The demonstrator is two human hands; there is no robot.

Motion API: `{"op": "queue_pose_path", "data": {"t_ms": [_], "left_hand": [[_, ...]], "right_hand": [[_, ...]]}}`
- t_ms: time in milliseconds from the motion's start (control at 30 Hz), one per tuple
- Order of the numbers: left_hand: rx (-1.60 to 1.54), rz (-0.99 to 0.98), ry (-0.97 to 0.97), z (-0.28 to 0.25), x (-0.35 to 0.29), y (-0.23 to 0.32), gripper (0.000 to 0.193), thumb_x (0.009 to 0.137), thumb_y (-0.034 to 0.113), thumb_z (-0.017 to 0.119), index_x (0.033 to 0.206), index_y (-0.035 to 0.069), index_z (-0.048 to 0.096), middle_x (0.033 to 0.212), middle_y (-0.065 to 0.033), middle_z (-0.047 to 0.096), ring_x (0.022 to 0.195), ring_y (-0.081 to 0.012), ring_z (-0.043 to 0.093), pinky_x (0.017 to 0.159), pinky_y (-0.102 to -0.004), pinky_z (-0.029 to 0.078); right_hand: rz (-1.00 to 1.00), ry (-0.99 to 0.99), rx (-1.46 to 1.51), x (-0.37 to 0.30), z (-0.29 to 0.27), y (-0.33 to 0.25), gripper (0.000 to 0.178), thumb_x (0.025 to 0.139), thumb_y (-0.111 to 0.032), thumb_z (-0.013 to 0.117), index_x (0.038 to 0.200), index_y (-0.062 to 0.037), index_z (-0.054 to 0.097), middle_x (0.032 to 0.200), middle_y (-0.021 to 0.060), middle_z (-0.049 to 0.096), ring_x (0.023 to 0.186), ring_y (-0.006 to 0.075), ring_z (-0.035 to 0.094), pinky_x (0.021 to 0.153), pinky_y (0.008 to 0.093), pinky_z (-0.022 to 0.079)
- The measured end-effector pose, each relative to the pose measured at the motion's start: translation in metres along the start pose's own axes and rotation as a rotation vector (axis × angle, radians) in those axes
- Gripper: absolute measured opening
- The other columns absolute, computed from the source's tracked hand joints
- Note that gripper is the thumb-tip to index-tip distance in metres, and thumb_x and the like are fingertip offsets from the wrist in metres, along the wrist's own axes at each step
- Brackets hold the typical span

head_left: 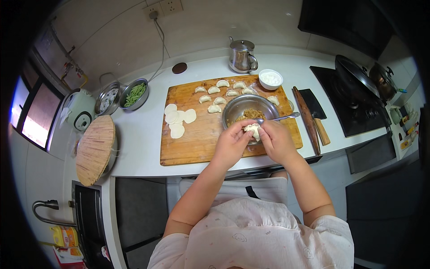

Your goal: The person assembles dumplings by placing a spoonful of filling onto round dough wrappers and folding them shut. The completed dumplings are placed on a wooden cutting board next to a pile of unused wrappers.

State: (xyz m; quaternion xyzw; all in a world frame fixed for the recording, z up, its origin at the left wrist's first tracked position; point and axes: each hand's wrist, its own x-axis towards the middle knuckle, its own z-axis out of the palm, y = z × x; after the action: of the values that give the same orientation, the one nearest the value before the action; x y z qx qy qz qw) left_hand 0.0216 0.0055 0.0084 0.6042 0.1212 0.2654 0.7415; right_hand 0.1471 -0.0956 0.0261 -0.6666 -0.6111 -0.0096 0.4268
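Between my left hand (232, 140) and my right hand (278, 138) is a pale dumpling (253, 130), its edge pinched by the fingers of both. Just beyond them stands a steel bowl (233, 104) of brown minced filling (251, 114), with a metal spoon (287, 116) leaning over its right rim. Several folded dumplings (215, 108) lie spread along the far part of the wooden board (197, 143). On the board's left side, flat round wrappers (177, 131) overlap one another. The near side of the bowl is partly covered by my hands.
Right of the board lie a rolling pin (306, 121) and a cleaver (312, 105). A bowl of white flour (270, 78) touches the board's far right corner, with a steel pot (242, 57) behind. Green beans (135, 95) and a woven lid (95, 150) are left; a stove (347, 101) is right.
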Motion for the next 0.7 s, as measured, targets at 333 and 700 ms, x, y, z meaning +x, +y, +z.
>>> {"op": "queue_pose_path", "data": {"t_ms": [333, 700], "left_hand": [[-0.022, -0.004, 0.013, 0.002, 0.003, -0.003, 0.026, 0.089, 0.0, 0.049, 0.114, -0.001, 0.05, 0.111, -0.0101, 0.057, 0.098, -0.0141, 0.056, 0.084, -0.0267, 0.048], [-0.147, 0.077, -0.019, -0.001, 0.003, -0.01, 0.035, 0.086, -0.004, 0.05, 0.12, 0.0, 0.045, 0.113, -0.0131, 0.055, 0.104, -0.0183, 0.055, 0.088, -0.0297, 0.047]], "right_hand": [[-0.031, -0.021, -0.04, -0.001, -0.003, 0.004, 0.007, 0.081, -0.009, 0.054, 0.076, -0.0038, 0.051, 0.073, 0.0129, 0.055, 0.071, 0.0328, 0.054, 0.061, 0.041, 0.043], [-0.036, 0.026, -0.008, -0.004, 0.003, 0.004, 0.015, 0.08, -0.016, 0.059, 0.074, -0.0042, 0.052, 0.072, 0.0118, 0.056, 0.071, 0.0324, 0.055, 0.063, 0.0407, 0.044]]}}
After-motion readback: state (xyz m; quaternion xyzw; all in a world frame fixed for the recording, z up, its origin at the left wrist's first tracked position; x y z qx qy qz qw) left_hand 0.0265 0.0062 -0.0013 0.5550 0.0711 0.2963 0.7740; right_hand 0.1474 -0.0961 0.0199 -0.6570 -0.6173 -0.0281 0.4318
